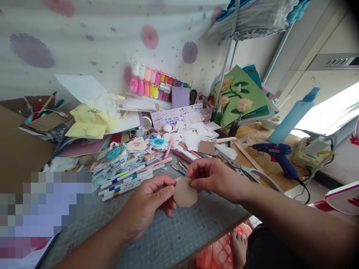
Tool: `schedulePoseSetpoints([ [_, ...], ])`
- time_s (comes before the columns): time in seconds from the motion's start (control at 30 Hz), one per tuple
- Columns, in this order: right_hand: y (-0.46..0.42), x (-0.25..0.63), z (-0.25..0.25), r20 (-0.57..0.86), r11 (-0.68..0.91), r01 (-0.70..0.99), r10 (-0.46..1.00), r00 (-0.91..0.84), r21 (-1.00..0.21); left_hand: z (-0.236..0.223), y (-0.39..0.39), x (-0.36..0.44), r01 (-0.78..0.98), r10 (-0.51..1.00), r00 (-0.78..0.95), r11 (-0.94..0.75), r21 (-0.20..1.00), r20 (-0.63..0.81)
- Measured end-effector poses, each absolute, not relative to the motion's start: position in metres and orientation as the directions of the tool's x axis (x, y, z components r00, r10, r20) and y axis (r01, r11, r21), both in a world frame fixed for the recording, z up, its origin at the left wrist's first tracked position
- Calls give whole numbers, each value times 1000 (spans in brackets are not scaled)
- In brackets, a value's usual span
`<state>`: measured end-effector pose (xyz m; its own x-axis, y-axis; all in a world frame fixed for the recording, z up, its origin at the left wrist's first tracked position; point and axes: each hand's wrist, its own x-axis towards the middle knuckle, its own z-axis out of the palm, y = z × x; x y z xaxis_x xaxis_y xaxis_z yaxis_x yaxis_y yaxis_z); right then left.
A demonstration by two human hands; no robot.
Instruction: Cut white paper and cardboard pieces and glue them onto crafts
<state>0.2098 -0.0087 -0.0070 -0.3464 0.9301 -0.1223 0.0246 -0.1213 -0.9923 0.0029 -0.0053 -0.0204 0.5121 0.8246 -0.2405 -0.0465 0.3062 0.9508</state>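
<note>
Between my two hands is a roughly round piece of brown cardboard (185, 193), held just above the grey cutting mat (179, 239). My left hand (153, 200) pinches its left edge between thumb and fingers. At its upper right edge, the thumb and fingers of my right hand (210, 175) are closed on it too. Several marker pens (131, 183) lie left of the disc, beyond my left hand. Past my right hand rest grey-handled scissors (244, 168), partly covered by that arm, and a small brown cardboard square (206, 148).
Paper scraps (193, 130) and decorated paper cutouts (136, 145) heap up behind the hands. On the right are a blue glue gun (276, 153) with its cord, a blue spray bottle (294, 116) and a power strip (312, 153). A cardboard box (22, 138) stands left.
</note>
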Motion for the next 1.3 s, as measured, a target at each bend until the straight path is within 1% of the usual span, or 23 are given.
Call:
schedulePoseSetpoints([
  [0.1,-6,207,-6,-104,-116,-21,949,-299,-993,-24,-6,5,-45,828,501,316,948,-252],
  [0.2,-8,204,-10,-118,-146,-104,965,-235,-984,-30,-8,8,-87,873,425,301,950,-238],
  [0.33,-15,202,-16,-128,-160,-144,969,-213,-977,-32,-14,11,-151,916,332,289,945,-227],
  [0.43,-18,201,-18,-75,-104,-164,982,-173,-981,-31,-18,12,-189,909,347,309,932,-231],
  [0.5,-19,201,-19,-38,-61,-151,987,-154,-987,-31,-20,12,-223,883,407,346,911,-236],
  [0.63,-24,203,-17,31,21,-69,988,-149,-997,-32,-19,11,-289,763,570,533,795,-305],
  [0.7,-28,205,-17,92,92,-7,981,-172,-996,-32,-19,12,-266,692,632,618,740,-350],
  [0.77,-34,206,-16,168,188,76,962,-215,-979,-32,-20,12,-227,635,685,652,724,-357],
  [0.87,-42,204,-13,267,323,187,924,-274,-928,-31,-22,11,-217,593,742,654,724,-313],
  [1.0,-47,205,-6,347,442,260,874,-342,-858,-30,-25,8,-252,559,796,654,714,-232],
  [1.07,-45,215,-2,332,433,327,886,-323,-840,-31,-26,6,-294,563,803,660,692,-195],
  [1.1,-44,224,-1,304,403,405,908,-288,-821,-31,-26,6,-320,569,802,663,677,-179],
  [1.13,-42,235,-1,263,354,514,934,-244,-781,-32,-26,6,-344,577,800,666,662,-165],
  [1.17,-41,248,-2,217,289,648,957,-191,-704,-32,-25,6,-365,584,797,667,649,-152],
  [1.2,-41,262,-4,174,216,792,975,-140,-571,-33,-25,6,-384,591,795,666,639,-139],
  [1.23,-41,276,-7,125,151,900,986,-109,-409,-34,-24,7,-402,598,791,664,631,-125],
  [1.27,-42,289,-11,83,78,958,995,-57,-275,-34,-24,7,-418,605,789,660,624,-112],
  [1.3,-43,300,-15,31,5,985,1000,0,-174,-34,-23,7,-433,611,786,658,616,-99],
])
